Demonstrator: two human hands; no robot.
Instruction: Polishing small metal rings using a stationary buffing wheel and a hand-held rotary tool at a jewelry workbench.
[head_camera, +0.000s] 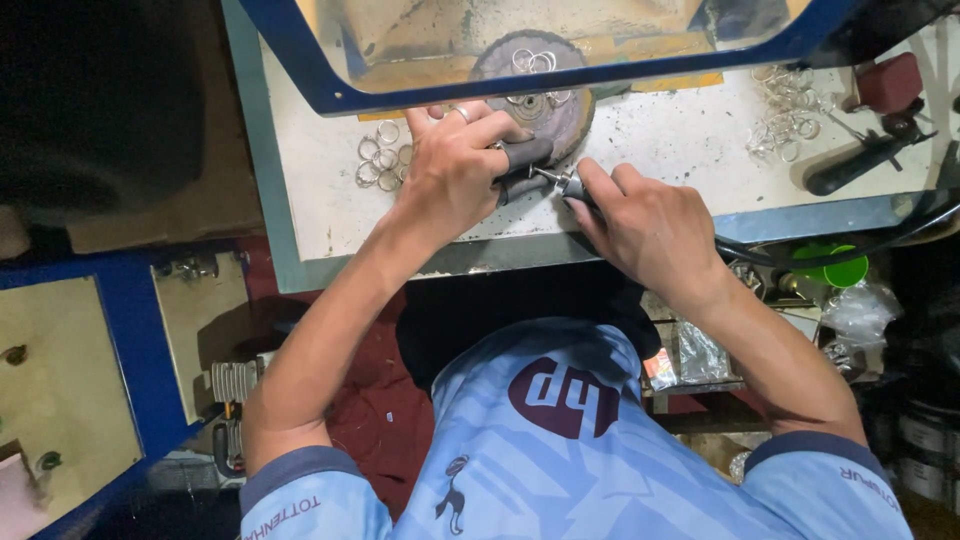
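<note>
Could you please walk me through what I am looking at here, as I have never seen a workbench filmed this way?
The single picture comes from a camera worn on the person's head, looking straight down, so you see their own arms and blue shirt from above.

The left hand, wearing dark finger covers, pinches a small piece against a round, worn wooden block; the piece itself is too small to make out. The right hand holds a slim rotary handpiece like a pen, its tip at that piece, with a dark cable running off to the right.

The dusty white bench top carries loose metal rings: one pile beside the left hand, another at the right, and a few on the block. A dark-handled tool lies at far right. A blue-framed clear shield stands over the back.
</note>
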